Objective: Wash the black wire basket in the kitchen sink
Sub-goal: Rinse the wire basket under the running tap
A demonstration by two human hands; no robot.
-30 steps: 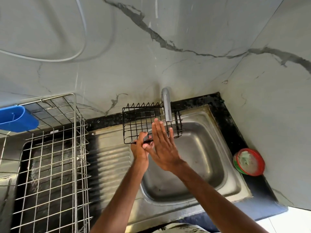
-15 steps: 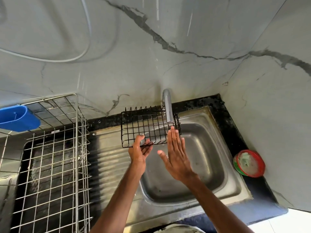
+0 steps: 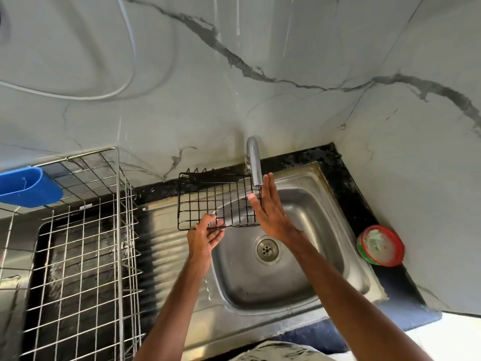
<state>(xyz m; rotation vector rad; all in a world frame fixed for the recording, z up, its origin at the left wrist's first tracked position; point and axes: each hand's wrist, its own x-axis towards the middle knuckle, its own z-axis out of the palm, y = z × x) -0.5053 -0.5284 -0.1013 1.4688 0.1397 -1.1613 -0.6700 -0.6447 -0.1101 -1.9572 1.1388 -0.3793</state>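
Over the sink (image 3: pixel 263 287), basket (image 3: pixel 208 204) in left hand (image 3: pixel 204 237), right hand (image 3: pixel 273 217) alongside

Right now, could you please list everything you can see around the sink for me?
sink: one, steel, centre.
tap: one, silver, behind the sink.
black wire basket: one, black, held over the sink's left side, below the tap.
dish rack: one, silver wire, left of the sink.
blue container: one, blue, on the rack's far left corner.
round tub: one, red and green, on the counter right of the sink.
hose: one, white, on the wall, upper left.
left hand: one, grips the basket's near edge.
right hand: one, open and flat at the basket's right end.
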